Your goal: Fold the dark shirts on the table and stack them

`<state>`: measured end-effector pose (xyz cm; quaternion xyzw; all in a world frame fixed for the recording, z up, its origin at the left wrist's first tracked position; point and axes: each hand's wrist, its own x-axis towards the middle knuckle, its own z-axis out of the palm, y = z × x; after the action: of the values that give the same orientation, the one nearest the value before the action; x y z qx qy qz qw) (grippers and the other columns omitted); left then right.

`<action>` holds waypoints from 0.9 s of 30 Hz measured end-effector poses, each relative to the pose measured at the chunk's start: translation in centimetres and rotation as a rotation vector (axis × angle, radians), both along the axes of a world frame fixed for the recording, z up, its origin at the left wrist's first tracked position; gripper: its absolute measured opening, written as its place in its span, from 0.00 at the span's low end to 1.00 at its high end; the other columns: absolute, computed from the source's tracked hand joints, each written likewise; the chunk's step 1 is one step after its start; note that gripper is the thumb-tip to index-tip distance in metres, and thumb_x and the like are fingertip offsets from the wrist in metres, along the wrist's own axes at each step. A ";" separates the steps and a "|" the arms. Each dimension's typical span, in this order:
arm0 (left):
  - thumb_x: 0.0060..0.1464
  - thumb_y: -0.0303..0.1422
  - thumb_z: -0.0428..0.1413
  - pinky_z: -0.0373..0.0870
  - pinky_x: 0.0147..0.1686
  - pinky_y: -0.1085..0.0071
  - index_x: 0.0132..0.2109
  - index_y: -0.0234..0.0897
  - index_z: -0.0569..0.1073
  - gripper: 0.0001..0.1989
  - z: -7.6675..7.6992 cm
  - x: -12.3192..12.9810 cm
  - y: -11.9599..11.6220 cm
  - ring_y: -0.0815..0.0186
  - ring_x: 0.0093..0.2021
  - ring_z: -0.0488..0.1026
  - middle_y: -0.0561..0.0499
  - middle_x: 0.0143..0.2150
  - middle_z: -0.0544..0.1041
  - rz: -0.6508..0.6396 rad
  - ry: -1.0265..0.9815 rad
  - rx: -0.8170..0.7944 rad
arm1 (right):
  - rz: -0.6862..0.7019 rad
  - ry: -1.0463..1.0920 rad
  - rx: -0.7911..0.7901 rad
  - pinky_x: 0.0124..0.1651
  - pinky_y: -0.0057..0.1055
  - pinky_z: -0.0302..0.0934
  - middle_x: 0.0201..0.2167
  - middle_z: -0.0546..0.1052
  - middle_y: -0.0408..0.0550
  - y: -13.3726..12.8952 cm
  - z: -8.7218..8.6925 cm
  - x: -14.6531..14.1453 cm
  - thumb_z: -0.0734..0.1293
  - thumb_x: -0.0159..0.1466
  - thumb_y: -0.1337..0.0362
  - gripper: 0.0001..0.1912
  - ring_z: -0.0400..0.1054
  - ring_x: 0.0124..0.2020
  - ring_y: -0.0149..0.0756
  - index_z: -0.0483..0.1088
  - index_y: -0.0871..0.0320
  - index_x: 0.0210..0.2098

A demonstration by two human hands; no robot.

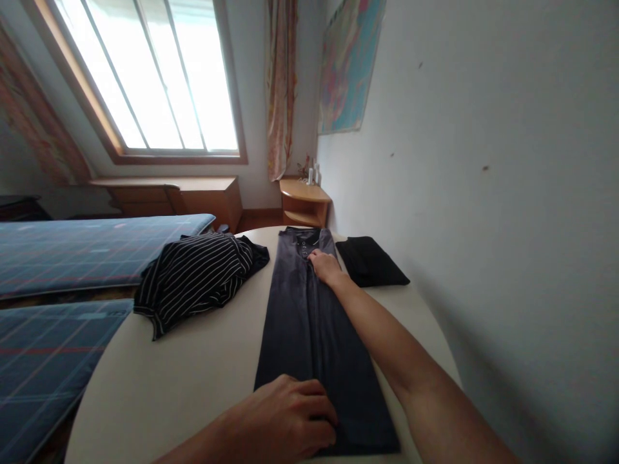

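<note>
A dark grey shirt (290,322) lies lengthwise in a long strip, its sides folded inward to meet near the middle. Its collar, with small light printing inside, is at the far end. There my right hand (325,265) pinches the folded edge just beside the neckline. At the near end my left hand (290,415) rests on the fabric with its fingers curled down onto the inner folded edge; the fingertips are partly hidden. Left of the shirt sits a loosely heaped black garment with white stripes (198,277). A folded black garment (372,261) lies flat to the right.
All the clothes lie on a round cream table (193,386). Its right side is close to a white wall (507,258). Blue plaid mattresses (87,258) stand along the left. Beyond the table are a small wooden corner shelf (304,191) and a low wooden desk (203,185) under the window.
</note>
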<state>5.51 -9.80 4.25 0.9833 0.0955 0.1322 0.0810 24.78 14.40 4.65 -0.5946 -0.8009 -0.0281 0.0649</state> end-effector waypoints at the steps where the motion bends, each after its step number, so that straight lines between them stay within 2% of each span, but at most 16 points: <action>1: 0.63 0.31 0.56 0.64 0.31 0.75 0.40 0.42 0.70 0.02 -0.1 0.0 0.0 0.71 0.44 0.72 0.60 0.46 0.78 -0.001 -0.004 0.006 | -0.003 -0.014 0.000 0.54 0.42 0.60 0.57 0.71 0.59 0.0 0.1 -0.1 0.51 0.71 0.72 0.22 0.70 0.53 0.46 0.72 0.59 0.54; 6: 0.63 0.31 0.57 0.64 0.30 0.75 0.41 0.41 0.71 0.01 0.1 0.0 0.1 0.70 0.45 0.72 0.59 0.47 0.78 -0.016 -0.020 0.031 | -0.030 -0.065 0.014 0.54 0.46 0.58 0.56 0.70 0.66 -0.3 0.3 -0.3 0.48 0.70 0.74 0.24 0.69 0.54 0.49 0.70 0.64 0.54; 13: 0.65 0.33 0.56 0.64 0.30 0.75 0.42 0.42 0.71 0.01 0.2 0.0 0.0 0.71 0.45 0.72 0.60 0.47 0.78 -0.002 -0.012 0.026 | -0.017 -0.129 0.027 0.53 0.46 0.58 0.54 0.72 0.63 -0.2 0.5 -0.5 0.49 0.72 0.72 0.22 0.70 0.53 0.49 0.69 0.62 0.55; 19: 0.64 0.33 0.57 0.62 0.28 0.74 0.42 0.43 0.71 0.02 0.2 -0.2 0.0 0.71 0.47 0.72 0.62 0.49 0.77 0.004 0.005 0.020 | 0.013 -0.170 0.050 0.54 0.45 0.58 0.52 0.74 0.64 0.0 0.6 -0.9 0.51 0.71 0.73 0.21 0.71 0.52 0.49 0.70 0.64 0.53; 27: 0.65 0.33 0.56 0.63 0.28 0.73 0.42 0.43 0.71 0.01 0.4 -0.1 0.1 0.71 0.46 0.72 0.60 0.47 0.78 -0.004 -0.029 0.035 | -0.035 -0.162 0.109 0.53 0.44 0.59 0.53 0.72 0.68 -0.3 0.0 -0.8 0.48 0.70 0.75 0.22 0.70 0.51 0.48 0.67 0.69 0.54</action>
<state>5.37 -9.72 4.62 0.9827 0.0898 0.1478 0.0656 23.97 14.11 4.61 -0.5997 -0.7904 -0.1207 0.0317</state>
